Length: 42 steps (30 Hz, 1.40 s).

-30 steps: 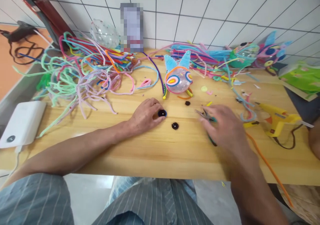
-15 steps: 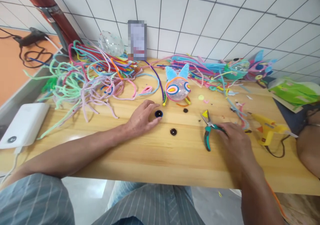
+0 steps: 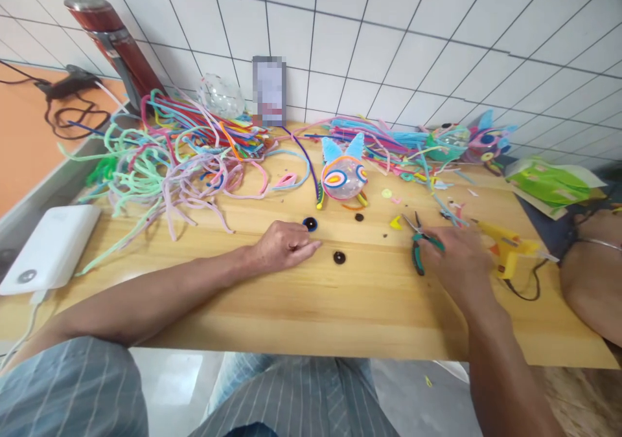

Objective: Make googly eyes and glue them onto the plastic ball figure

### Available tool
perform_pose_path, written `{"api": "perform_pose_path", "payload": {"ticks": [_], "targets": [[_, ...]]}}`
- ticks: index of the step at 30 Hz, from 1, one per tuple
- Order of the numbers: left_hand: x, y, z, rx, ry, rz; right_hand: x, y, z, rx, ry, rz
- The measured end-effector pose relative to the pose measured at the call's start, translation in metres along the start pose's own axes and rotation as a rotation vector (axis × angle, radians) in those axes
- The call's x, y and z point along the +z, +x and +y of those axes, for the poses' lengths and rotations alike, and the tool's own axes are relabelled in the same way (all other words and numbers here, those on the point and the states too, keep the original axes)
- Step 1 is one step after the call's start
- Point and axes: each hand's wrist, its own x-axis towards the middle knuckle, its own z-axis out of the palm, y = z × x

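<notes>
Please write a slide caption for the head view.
Right hand at the green-handled pliers, left hand near a blue-rimmed black disc.

Red flask (image 3: 114,45) by tiled wall (image 3: 389,42); white power bank (image 3: 52,243).

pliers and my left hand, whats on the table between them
Head view: between the left hand and pliers lie a black disc and, farther back, a smaller dark piece, a dark speck and a yellow scrap.

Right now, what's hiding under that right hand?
Teal-handled pliers poke out from the right hand, over the wooden table. Anything else beneath that hand is covered, so I can't see it.
</notes>
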Motion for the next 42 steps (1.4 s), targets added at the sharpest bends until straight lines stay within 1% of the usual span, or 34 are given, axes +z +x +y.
{"api": "perform_pose_path", "payload": {"ticks": [2,5,8,10,12,15,18,21,25,28,30,34,36,38,39,41,42], "targets": [[0.002,-0.002,0.001,0.056,-0.018,-0.055,0.003,0.005,-0.025,-0.065,0.054,-0.040],[0.006,-0.006,0.008,0.157,0.018,-0.200,0.011,0.016,-0.051,-0.088,0.073,-0.138],[0.013,-0.011,0.019,0.242,0.074,-0.322,0.019,0.026,-0.063,-0.056,0.056,-0.165],[0.017,-0.014,0.024,0.260,0.084,-0.384,0.021,0.031,-0.067,-0.022,0.052,-0.166],[0.021,-0.015,0.026,0.249,0.085,-0.415,0.024,0.036,-0.073,0.006,0.062,-0.170],[0.025,-0.016,0.025,0.227,0.079,-0.390,0.030,0.046,-0.084,0.029,0.095,-0.176],[0.028,-0.016,0.024,0.234,0.059,-0.363,0.039,0.059,-0.093,0.029,0.122,-0.187],[0.030,-0.016,0.023,0.223,0.050,-0.374,0.044,0.069,-0.099,0.025,0.134,-0.207],[0.031,-0.016,0.023,0.190,0.059,-0.411,0.046,0.071,-0.099,0.072,0.139,-0.193],[0.031,-0.015,0.023,0.186,0.059,-0.423,0.042,0.072,-0.091,0.158,0.149,-0.171],[0.031,-0.014,0.023,0.186,0.054,-0.419,0.036,0.079,-0.081,0.230,0.161,-0.151],[0.032,-0.012,0.023,0.184,0.053,-0.406,0.016,0.109,-0.057,0.372,0.175,-0.043],[0.032,-0.013,0.023,0.191,0.054,-0.402,0.006,0.120,-0.051,0.408,0.163,0.025],[0.032,-0.014,0.022,0.196,0.057,-0.395,-0.002,0.119,-0.055,0.376,0.141,0.058],[0.032,-0.014,0.021,0.199,0.060,-0.392,-0.004,0.113,-0.061,0.340,0.138,0.053],[0.031,-0.015,0.021,0.206,0.065,-0.397,-0.005,0.091,-0.082,0.247,0.164,-0.012],[0.031,-0.015,0.021,0.209,0.068,-0.401,-0.004,0.077,-0.095,0.187,0.194,-0.078]]}}
